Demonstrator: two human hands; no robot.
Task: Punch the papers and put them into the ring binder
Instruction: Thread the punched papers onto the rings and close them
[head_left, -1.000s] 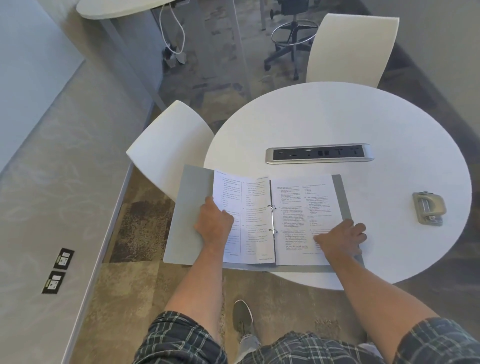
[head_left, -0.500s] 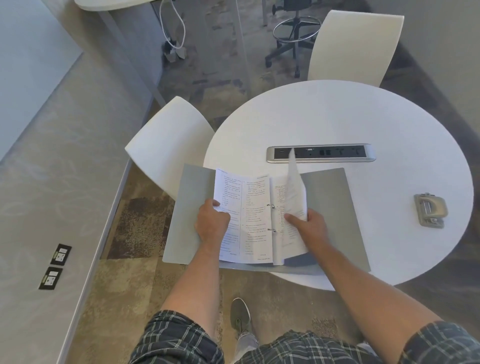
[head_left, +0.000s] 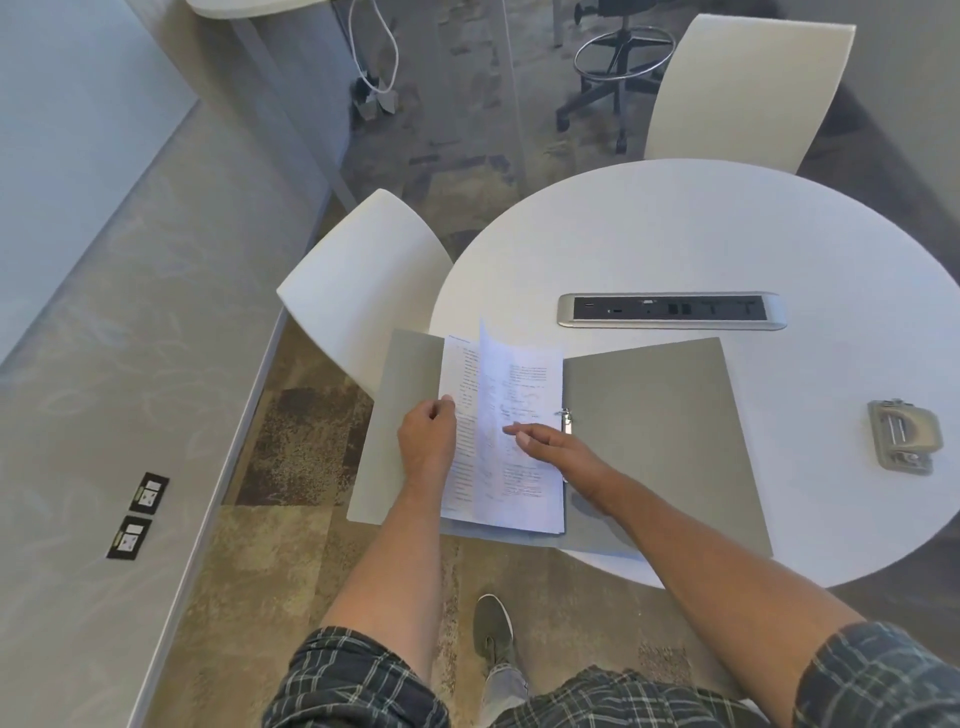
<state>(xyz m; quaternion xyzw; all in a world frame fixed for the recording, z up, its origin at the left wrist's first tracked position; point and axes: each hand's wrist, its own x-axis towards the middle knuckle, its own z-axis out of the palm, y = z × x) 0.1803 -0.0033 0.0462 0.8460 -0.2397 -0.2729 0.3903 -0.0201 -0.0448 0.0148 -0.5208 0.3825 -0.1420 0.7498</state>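
**Obs. — open binder on round table, both hands on the paper stack**

Right hand (head_left: 553, 447): fingers extended and nearly straight, pointing left across the papers (head_left: 524, 499). Fingertips lie against a blurred sheet (head_left: 491, 395) that stands partly raised over the stack. No curl round the sheet visible; contact reads as a flat touch, not a pinch. Forearm crosses the right cover of the binder.

Left hand (head_left: 427, 441): fingers curled at the left edge of the stack, thumb on top of the upper page. It grips the page edge there; how many sheets are in the grip cannot be told.

Papers: all on the left side of the ring binder (head_left: 660, 431), printed face up, stack lying flat apart from the raised sheet. Right edge of the stack sits at the ring mechanism (head_left: 566, 418), which shows just above the right wrist. Whether the rings stand open or closed cannot be told.

Binder: grey, spread open, near edge of the table (head_left: 701, 234). Left cover overhangs the table rim; right cover is bare.

Hole punch (head_left: 904, 436): on the table, well apart from the binder, to its right, untouched.

Surroundings: power strip (head_left: 670, 310) set in the tabletop beyond the binder. White chair (head_left: 363, 280) just left of the table, second white chair (head_left: 743, 88) at the far side. Person's shoe (head_left: 493, 626) on the carpet below.
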